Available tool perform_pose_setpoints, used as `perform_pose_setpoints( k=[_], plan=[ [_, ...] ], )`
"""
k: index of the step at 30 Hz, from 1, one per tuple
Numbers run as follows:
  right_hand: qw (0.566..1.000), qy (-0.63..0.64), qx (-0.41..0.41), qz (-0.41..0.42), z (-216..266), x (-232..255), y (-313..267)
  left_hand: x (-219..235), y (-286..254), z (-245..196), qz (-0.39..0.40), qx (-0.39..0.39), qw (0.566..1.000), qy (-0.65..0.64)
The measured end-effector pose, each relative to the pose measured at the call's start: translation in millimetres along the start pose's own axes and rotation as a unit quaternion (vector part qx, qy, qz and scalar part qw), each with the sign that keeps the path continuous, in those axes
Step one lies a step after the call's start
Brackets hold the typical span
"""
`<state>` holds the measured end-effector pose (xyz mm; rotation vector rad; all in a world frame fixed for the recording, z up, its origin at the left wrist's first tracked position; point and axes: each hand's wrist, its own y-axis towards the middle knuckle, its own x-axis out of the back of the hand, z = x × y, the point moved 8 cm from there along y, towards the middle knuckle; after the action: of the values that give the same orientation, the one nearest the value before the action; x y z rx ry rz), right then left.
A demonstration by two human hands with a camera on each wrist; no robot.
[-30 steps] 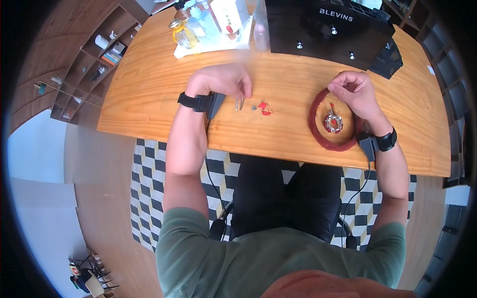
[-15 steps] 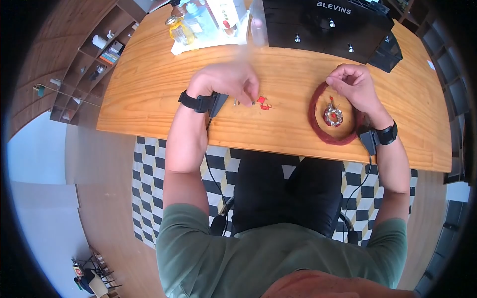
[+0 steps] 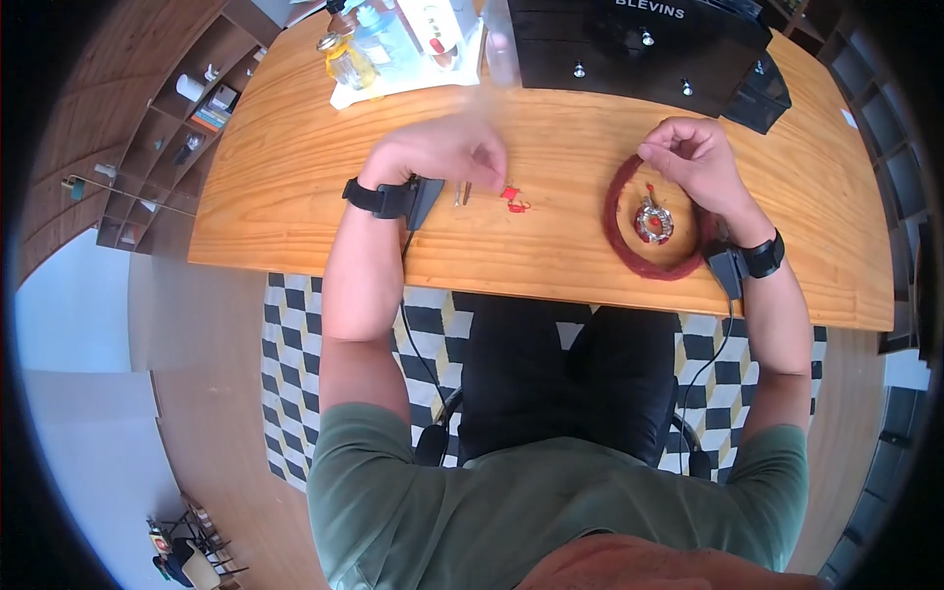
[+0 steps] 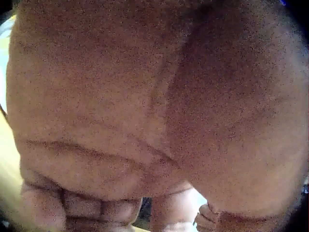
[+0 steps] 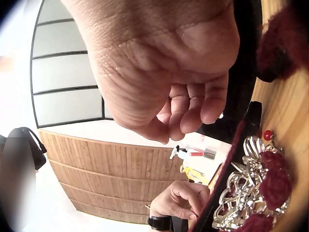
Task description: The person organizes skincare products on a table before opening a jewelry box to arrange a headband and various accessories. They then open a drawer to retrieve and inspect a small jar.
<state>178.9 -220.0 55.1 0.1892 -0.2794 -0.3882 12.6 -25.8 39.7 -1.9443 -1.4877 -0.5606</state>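
Note:
My left hand (image 3: 442,152) is over the table with thumb and fingertips together, pinching a small grey round piece that the fingers hide. Right at those fingertips lie small red pieces (image 3: 513,200). Beside them, below the palm, are two thin metal pins (image 3: 462,194). On the other side, my right hand (image 3: 696,165) pinches the upper edge of a dark red fuzzy ring (image 3: 615,221) between thumb and fingers. Inside the ring sits a silver openwork ornament (image 3: 653,224) with red stones, seen close in the right wrist view. The left wrist view is mostly filled by the palm.
A black drawer cabinet (image 3: 629,54) marked BLEVINS stands at the back. Left of it, a white tray (image 3: 379,93) bears several bottles. A dark box (image 3: 759,98) adjoins the cabinet's right side. Cables run down from both wrist straps.
My left fingertips have moved right, from above the metal pins to beside the red pieces. The grey round piece has gone from sight under them. The right hand stays at the ring's edge.

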Motion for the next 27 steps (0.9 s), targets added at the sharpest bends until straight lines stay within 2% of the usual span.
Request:
perform_pose_setpoints(
  k=[7, 9, 21, 27],
  plan=[
    [1.0, -0.003, -0.002, 0.005, 1.4, -0.2, -0.2, 18.1, -9.5, -14.7, -0.063, -0.048, 0.995, -0.057],
    [1.0, -0.005, -0.001, 0.004, 1.1, -0.2, -0.2, 23.8, -13.4, -16.9, -0.092, -0.055, 0.985, -0.136],
    [1.0, 0.002, -0.012, 0.01, -1.6, 0.5, 0.9, 24.7, -13.7, -11.9, -0.078, -0.042, 0.981, -0.171],
    [1.0, -0.002, -0.003, 0.011, -2.3, 0.5, 0.9, 24.6, -13.1, -12.3, -0.077, -0.042, 0.986, -0.141]
  ],
)
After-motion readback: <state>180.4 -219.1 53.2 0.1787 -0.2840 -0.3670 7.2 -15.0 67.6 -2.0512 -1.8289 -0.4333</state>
